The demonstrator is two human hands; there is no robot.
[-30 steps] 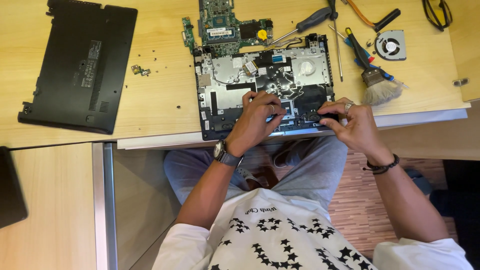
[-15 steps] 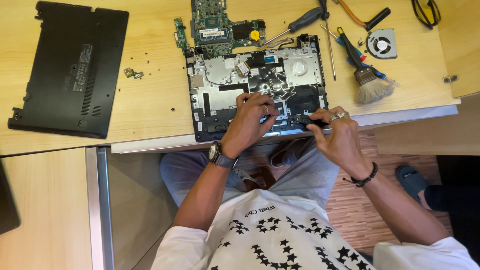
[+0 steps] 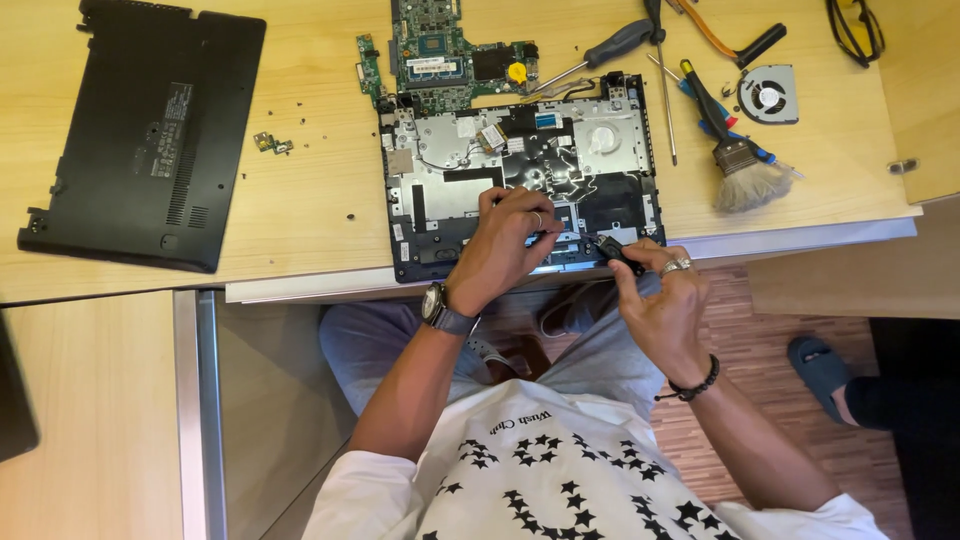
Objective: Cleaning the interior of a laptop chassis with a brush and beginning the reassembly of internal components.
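Observation:
An opened laptop chassis (image 3: 440, 190) lies on the wooden table with its insides bare. My left hand (image 3: 505, 250) rests on its near edge, fingertips pinching something small in the lower middle; a watch sits on that wrist. My right hand (image 3: 665, 310) is at the chassis's near right corner, gripping a small black part (image 3: 612, 250) that still touches the frame. A ring and a bead bracelet are on that hand.
A green circuit board (image 3: 435, 45) lies behind the chassis. The black bottom cover (image 3: 150, 130) is at the left. Screwdrivers (image 3: 615, 45), a brush (image 3: 740, 170), a small fan (image 3: 768, 95) and loose screws (image 3: 270, 143) lie around. Another person's foot (image 3: 820, 365) is at the right.
My right hand has pulled back toward the table's edge with the small black part. The left hand has stayed on the chassis's near edge.

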